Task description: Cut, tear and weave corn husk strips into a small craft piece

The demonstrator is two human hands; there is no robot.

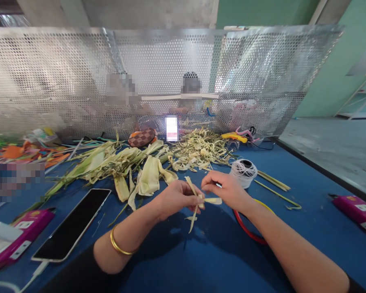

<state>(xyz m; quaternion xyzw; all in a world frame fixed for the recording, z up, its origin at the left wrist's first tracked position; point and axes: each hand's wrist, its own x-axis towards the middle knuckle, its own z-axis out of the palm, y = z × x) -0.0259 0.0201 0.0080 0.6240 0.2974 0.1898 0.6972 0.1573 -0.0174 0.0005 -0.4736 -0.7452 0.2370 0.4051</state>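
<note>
Head view: you are looking down at a blue table [171, 266], both bare hands meeting near the middle. Your left hand [175, 198] is closed in a firm pinch, thumb over fingers, on the crossing of some pale husk strips [212, 200]. Their loose ends point to about eleven, three and six o'clock. Your right hand [224, 185] hangs just beyond, at one o'clock from the crossing, its fingers curled with thumb and forefinger close together; whether anything fine sits between them, you cannot tell from here.

Around the held strips, a shredded pile [201, 150] lies at twelve o'clock, broad dry leaves [149, 176] at ten, and a spool of white thread [244, 173] at two, just past your right hand.

The step in hand appears to be steadying the crossed strips. The next move seems to call for keeping that left pinch tight while your right fingertips take one loose end without pulling the crossing apart.
</note>
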